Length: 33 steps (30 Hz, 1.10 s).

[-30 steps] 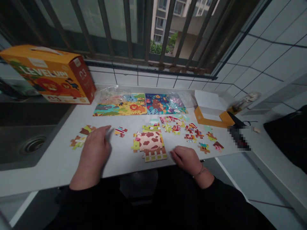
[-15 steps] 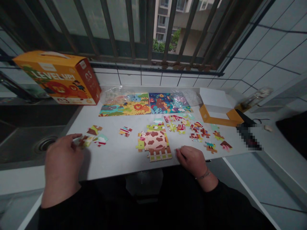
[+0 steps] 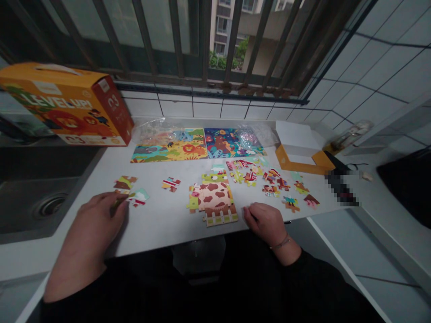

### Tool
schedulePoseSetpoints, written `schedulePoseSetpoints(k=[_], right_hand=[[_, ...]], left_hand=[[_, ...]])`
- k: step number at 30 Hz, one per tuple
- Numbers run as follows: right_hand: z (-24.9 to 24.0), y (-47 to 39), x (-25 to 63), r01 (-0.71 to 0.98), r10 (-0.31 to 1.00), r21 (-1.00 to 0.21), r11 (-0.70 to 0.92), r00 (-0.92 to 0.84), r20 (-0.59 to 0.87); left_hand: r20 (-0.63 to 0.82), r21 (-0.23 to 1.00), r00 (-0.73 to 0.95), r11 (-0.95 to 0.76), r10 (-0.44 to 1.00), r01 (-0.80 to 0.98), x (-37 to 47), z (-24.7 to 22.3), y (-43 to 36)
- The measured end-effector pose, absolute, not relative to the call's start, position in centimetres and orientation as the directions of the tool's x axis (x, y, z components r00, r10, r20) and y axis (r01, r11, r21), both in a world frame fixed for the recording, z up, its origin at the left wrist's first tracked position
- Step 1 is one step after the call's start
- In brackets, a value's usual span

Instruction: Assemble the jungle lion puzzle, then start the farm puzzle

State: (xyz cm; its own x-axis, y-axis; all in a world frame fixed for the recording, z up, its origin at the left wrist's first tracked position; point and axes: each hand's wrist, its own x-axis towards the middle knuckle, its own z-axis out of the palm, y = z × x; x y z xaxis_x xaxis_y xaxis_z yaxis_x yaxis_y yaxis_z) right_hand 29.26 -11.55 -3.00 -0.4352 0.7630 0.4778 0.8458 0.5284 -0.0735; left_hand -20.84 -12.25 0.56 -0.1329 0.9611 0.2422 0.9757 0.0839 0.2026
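My left hand [image 3: 101, 220] is closed on a puzzle piece [image 3: 117, 205], partly hidden by the fingers, beside loose pieces [image 3: 125, 183] at the left of the white counter. My right hand [image 3: 266, 222] rests near the front edge with its fingers curled, and whether it holds anything is hidden. Between the hands lies a partly joined puzzle [image 3: 215, 197] with a spotted cow and a fence. One striped piece [image 3: 171, 183] lies alone to its left. Several loose pieces [image 3: 251, 172] are spread to its upper right.
Two picture sheets [image 3: 171, 150] lie at the back under clear plastic wrapping [image 3: 153, 130]. An orange carton [image 3: 67, 107] stands at the back left beside a sink [image 3: 30, 193]. An open orange and white box [image 3: 303, 161] is at the back right.
My left hand has closed on a piece and drawn it slightly toward me, off the other left pieces. My right hand has stayed in place. The view has shifted a little.
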Motion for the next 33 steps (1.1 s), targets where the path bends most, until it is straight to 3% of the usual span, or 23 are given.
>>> schedulePoseSetpoints(k=[6,11,15,20,27,33], right_hand=[[-3.1,-11.5,29.3,0.851,0.765,-0.059,0.522,-0.436,0.474],[-3.1,-11.6,29.3,0.850,0.765,-0.059,0.523,-0.438,0.472],[-3.0,-11.7,29.3,0.848,0.755,-0.053,0.527,-0.439,0.487],[-3.2,-11.7,29.4,0.847,0.765,-0.069,0.528,-0.438,0.473],[-3.3,-11.7,29.5,0.849,0.772,-0.074,0.522,-0.435,0.464],[-3.2,-11.7,29.4,0.847,0.759,-0.063,0.528,-0.438,0.482]], left_hand=[[0.202,0.180,0.010,-0.047,0.979,0.983,-16.7,0.1,-10.9],[0.192,0.317,0.085,-0.144,0.978,0.937,-14.5,0.7,-10.3],[0.145,0.375,0.052,-0.104,0.988,0.921,-15.3,1.2,-10.7],[0.122,0.345,-0.029,-0.015,0.992,0.939,-16.9,1.5,-11.5],[0.212,0.384,0.248,-0.314,0.945,0.868,-14.2,0.6,-11.0],[0.152,0.311,0.267,-0.303,0.952,0.901,-12.3,0.7,-11.0]])
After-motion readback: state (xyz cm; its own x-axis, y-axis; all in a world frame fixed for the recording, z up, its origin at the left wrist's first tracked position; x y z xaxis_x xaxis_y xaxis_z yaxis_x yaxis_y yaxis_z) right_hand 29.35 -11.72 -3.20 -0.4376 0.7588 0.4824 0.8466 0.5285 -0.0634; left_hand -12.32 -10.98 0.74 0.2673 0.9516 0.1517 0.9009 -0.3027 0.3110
